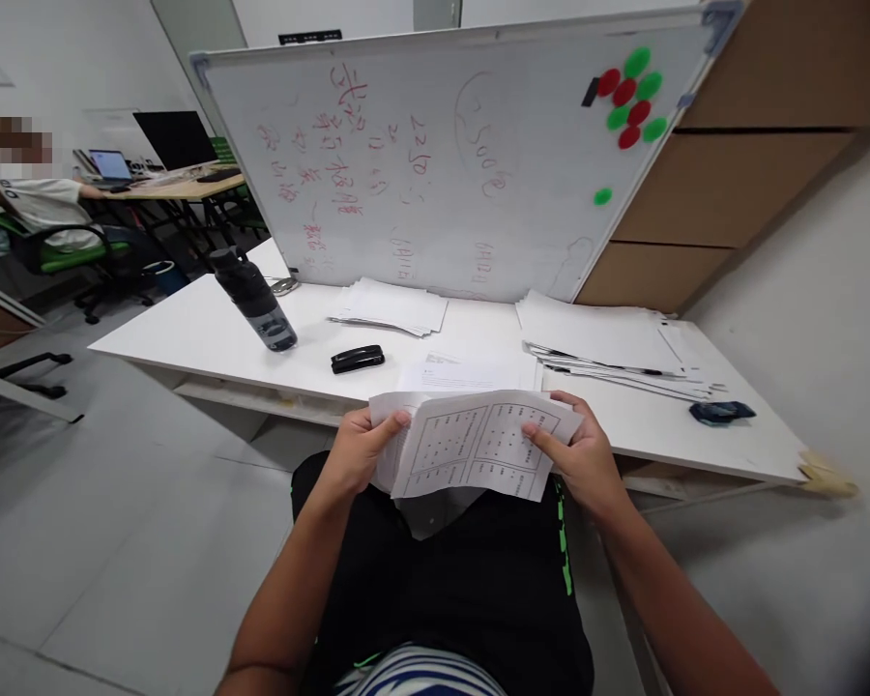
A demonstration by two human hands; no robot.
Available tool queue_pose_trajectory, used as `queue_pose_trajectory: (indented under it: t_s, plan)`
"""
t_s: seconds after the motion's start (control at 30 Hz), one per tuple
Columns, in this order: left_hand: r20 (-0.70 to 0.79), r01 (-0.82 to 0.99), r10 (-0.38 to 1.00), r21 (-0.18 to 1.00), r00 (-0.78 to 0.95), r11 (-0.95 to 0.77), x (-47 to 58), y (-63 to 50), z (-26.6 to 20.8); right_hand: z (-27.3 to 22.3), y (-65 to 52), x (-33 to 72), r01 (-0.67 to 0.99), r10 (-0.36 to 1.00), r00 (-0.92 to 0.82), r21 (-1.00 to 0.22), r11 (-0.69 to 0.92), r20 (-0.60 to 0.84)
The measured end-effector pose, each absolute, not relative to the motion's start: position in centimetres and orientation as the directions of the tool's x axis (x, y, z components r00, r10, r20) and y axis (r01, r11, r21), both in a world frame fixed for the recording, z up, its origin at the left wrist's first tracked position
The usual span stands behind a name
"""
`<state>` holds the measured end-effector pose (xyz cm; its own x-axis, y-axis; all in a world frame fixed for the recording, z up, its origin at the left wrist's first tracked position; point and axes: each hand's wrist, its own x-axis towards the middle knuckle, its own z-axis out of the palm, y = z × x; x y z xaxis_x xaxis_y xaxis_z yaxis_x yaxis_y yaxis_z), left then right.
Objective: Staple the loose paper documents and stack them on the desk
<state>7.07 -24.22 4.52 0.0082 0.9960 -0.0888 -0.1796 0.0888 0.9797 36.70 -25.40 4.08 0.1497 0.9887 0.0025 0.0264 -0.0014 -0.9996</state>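
Printed sheets of paper [471, 445] are held up over my lap, just in front of the table's edge. My left hand [362, 447] grips their left side, its thumb on top. On the right side, my right hand [576, 447] pinches the sheets with its thumb across the printed face. The undersides of the sheets and most of the fingers behind them are hidden. More printed paper [471, 372] lies on the table just beyond. A black stapler [358, 359] rests to the left of that, apart from both hands.
The white table [181, 319] bears a dark water bottle [253, 300], a paper stack [391, 307], another stack [594, 329] and a small dark object [722, 413]. A whiteboard [435, 145] with magnets leans behind. Cardboard boxes [761, 184] stand right. A person [50, 208] sits far left.
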Motion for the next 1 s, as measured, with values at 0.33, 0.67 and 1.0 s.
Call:
queue_pose_trajectory:
  t_s: [0.33, 0.67, 1.0]
  plan:
    - [-0.086, -0.120, 0.987, 0.990, -0.138, 0.070, 7.8, -24.3, 5.0, 3.7, -25.6, 37.2, 0.132, 0.980, 0.196, -0.990, -0.048, -0.021]
    - [-0.080, -0.178, 0.986, 0.983, -0.144, 0.053, 7.8, -24.4, 4.2, 3.1, -25.3, 39.0, 0.274, 0.969, 0.247, -0.959, -0.066, 0.004]
    - [-0.140, -0.215, 0.942, 0.974, -0.304, 0.076, 3.9, -25.2, 2.5, 1.0, -24.2, 40.8, 0.201, 0.954, 0.286, -0.968, -0.147, -0.086]
